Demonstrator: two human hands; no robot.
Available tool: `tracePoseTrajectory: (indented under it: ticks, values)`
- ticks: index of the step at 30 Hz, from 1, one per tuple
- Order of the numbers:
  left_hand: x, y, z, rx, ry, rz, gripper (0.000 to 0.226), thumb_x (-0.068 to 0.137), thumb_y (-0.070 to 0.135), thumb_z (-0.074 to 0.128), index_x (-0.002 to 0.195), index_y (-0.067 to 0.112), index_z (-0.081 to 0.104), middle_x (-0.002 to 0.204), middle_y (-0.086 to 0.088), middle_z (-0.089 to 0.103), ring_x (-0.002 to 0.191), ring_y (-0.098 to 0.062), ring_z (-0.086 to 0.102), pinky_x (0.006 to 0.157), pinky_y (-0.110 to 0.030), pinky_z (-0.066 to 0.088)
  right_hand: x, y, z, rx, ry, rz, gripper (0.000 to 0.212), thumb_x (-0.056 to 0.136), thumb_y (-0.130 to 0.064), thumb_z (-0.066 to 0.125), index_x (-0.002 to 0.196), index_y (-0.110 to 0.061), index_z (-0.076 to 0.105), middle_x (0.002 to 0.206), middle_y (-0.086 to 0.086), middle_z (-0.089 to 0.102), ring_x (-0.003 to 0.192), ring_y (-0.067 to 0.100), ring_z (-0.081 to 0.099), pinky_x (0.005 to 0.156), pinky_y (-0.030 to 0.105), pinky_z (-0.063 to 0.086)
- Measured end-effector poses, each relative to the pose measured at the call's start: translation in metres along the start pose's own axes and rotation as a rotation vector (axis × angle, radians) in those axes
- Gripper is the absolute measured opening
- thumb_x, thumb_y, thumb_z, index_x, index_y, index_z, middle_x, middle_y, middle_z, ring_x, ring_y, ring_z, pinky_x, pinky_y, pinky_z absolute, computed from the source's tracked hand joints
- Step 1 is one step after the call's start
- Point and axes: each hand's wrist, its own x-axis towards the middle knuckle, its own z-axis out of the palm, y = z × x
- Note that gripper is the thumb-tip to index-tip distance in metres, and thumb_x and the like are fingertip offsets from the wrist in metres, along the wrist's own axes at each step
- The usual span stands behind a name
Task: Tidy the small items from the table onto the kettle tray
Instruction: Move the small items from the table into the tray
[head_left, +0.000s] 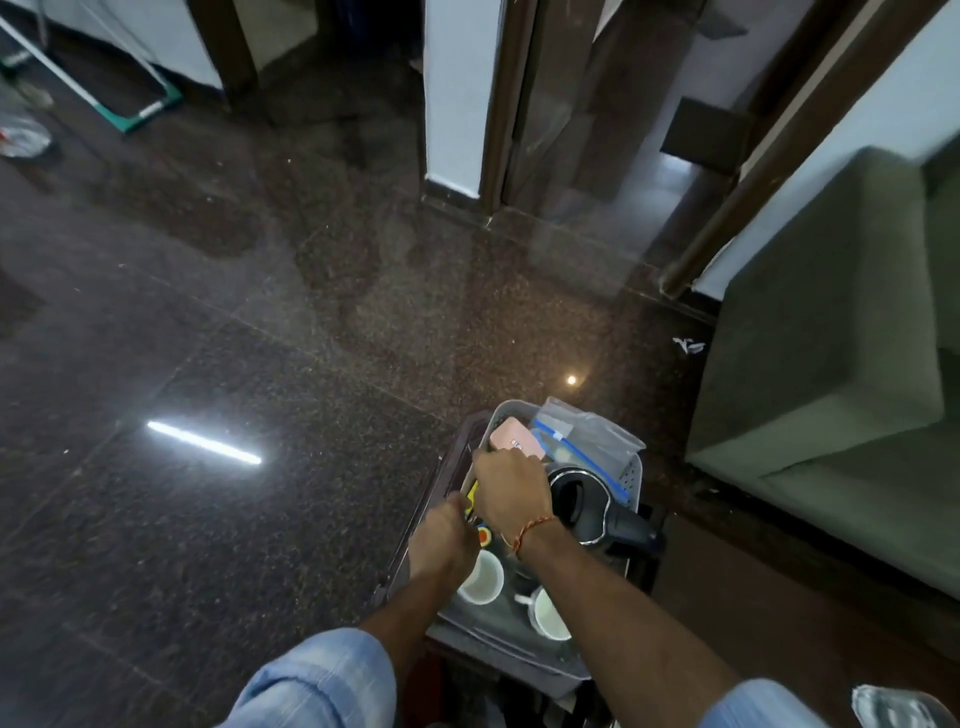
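Hands meet at the left edge of the kettle tray (636, 480), and the black kettle (582, 501) makes the handiest landmark for everything else. Furthest left of the kettle is the left hand (447, 535), its fingers (460, 503) curled together on a yellow item (471, 500) at the tray's left rim; how firm that hold is cannot be told, since the hand hides most of it. Just left of the kettle, and touching or nearly touching its lid, sits the right hand (511, 488), knuckles up, fingers bent downward and hidden, so whether they are clamped on anything cannot be told. The yellow item lies between the two hands, its long axis seeming to run along the tray's left wall, away from the person; the left hand is the nearer one, so I judge the coming move to be its job. Behind the kettle, farther from the person, a pink box (511, 435) rests in the tray, and to its right a clear plastic bag (592, 434). Nearer the person than the kettle stand two white cups (483, 577), side by side, with a small round orange-and-blue thing (484, 535) beside them. Count: one kettle, two cups, one pink box, one bag, one yellow item. Little of the bench shows beneath the tray.
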Motion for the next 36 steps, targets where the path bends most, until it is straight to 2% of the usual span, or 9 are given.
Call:
tracePoseTrajectory:
  ticks: [8, 10, 15, 18, 21, 24, 30, 33, 36]
  values:
    - [-0.02, 0.062, -0.055, -0.008, 0.21, 0.204, 0.008, 0.086, 0.033, 0.054, 0.089, 0.026, 0.055, 0.095, 0.003, 0.064, 0.086, -0.022, 0.063, 0.066, -0.035, 0.046, -0.037, 0.031, -0.059, 0.054, 0.204, 0.048, 0.024, 0.088, -0.016, 0.047, 0.108, -0.014, 0.06, 0.106, 0.012, 0.069, 0.106, 0.033, 0.057, 0.087, 0.042, 0.044]
    - [-0.024, 0.088, -0.071, 0.007, 0.25, 0.282, 0.007, 0.086, 0.029, 0.055, 0.092, 0.025, 0.056, 0.096, 0.003, 0.063, 0.089, -0.022, 0.062, 0.068, -0.036, 0.047, -0.055, 0.044, -0.078, 0.08, 0.251, 0.08, 0.023, 0.087, -0.017, 0.048, 0.106, -0.016, 0.06, 0.106, 0.01, 0.069, 0.107, 0.031, 0.056, 0.088, 0.041, 0.043]
    - [-0.059, 0.159, -0.08, 0.023, 0.331, 0.451, 0.023, 0.089, 0.02, 0.051, 0.111, 0.023, 0.06, 0.114, 0.004, 0.064, 0.101, -0.021, 0.062, 0.078, -0.033, 0.046, -0.118, 0.091, -0.118, 0.088, 0.351, 0.193, 0.022, 0.085, -0.019, 0.048, 0.105, -0.019, 0.057, 0.107, 0.006, 0.069, 0.108, 0.03, 0.056, 0.089, 0.038, 0.042]
    - [-0.1, 0.198, -0.064, 0.038, 0.329, 0.553, 0.026, 0.092, 0.021, 0.05, 0.116, 0.023, 0.06, 0.118, 0.005, 0.064, 0.102, -0.019, 0.062, 0.079, -0.032, 0.047, -0.169, 0.124, -0.131, 0.099, 0.417, 0.258, 0.019, 0.085, -0.02, 0.048, 0.102, -0.018, 0.057, 0.104, 0.006, 0.069, 0.106, 0.03, 0.057, 0.087, 0.038, 0.043]
    - [-0.154, 0.23, -0.029, 0.031, 0.32, 0.655, 0.025, 0.09, 0.02, 0.052, 0.113, 0.021, 0.062, 0.114, 0.003, 0.065, 0.101, -0.02, 0.063, 0.079, -0.033, 0.049, -0.235, 0.162, -0.133, 0.123, 0.49, 0.337, 0.016, 0.085, -0.022, 0.048, 0.098, -0.018, 0.058, 0.099, 0.006, 0.069, 0.101, 0.031, 0.059, 0.084, 0.038, 0.045]
    - [-0.213, 0.259, 0.019, 0.02, 0.272, 0.756, 0.02, 0.086, 0.018, 0.055, 0.104, 0.021, 0.064, 0.106, 0.002, 0.067, 0.098, -0.021, 0.064, 0.078, -0.033, 0.049, -0.308, 0.2, -0.125, 0.144, 0.532, 0.427, 0.017, 0.084, -0.022, 0.05, 0.097, -0.017, 0.059, 0.096, 0.008, 0.07, 0.098, 0.031, 0.061, 0.082, 0.037, 0.048]
    - [-0.326, 0.313, 0.135, 0.061, 0.071, 0.93, 0.016, 0.086, 0.024, 0.055, 0.099, 0.028, 0.064, 0.101, 0.006, 0.069, 0.095, -0.018, 0.066, 0.077, -0.031, 0.053, -0.454, 0.286, -0.092, 0.14, 0.571, 0.681, 0.023, 0.085, -0.025, 0.05, 0.098, -0.013, 0.065, 0.097, 0.012, 0.07, 0.099, 0.034, 0.063, 0.082, 0.038, 0.049]
    - [-0.365, 0.331, 0.186, 0.105, -0.033, 0.991, 0.024, 0.084, 0.023, 0.055, 0.104, 0.026, 0.066, 0.104, 0.003, 0.072, 0.1, -0.021, 0.066, 0.081, -0.032, 0.054, -0.519, 0.323, -0.07, 0.205, 0.548, 0.831, 0.026, 0.085, -0.028, 0.053, 0.105, -0.015, 0.064, 0.103, 0.012, 0.07, 0.104, 0.033, 0.062, 0.085, 0.038, 0.049]
    - [-0.391, 0.338, 0.229, 0.107, -0.209, 1.0, 0.025, 0.081, 0.019, 0.056, 0.103, 0.026, 0.067, 0.102, 0.006, 0.071, 0.097, -0.017, 0.066, 0.082, -0.032, 0.053, -0.579, 0.355, -0.041, 0.373, 0.564, 0.993, 0.021, 0.082, -0.026, 0.055, 0.1, -0.018, 0.062, 0.101, 0.011, 0.07, 0.099, 0.033, 0.065, 0.079, 0.037, 0.052]
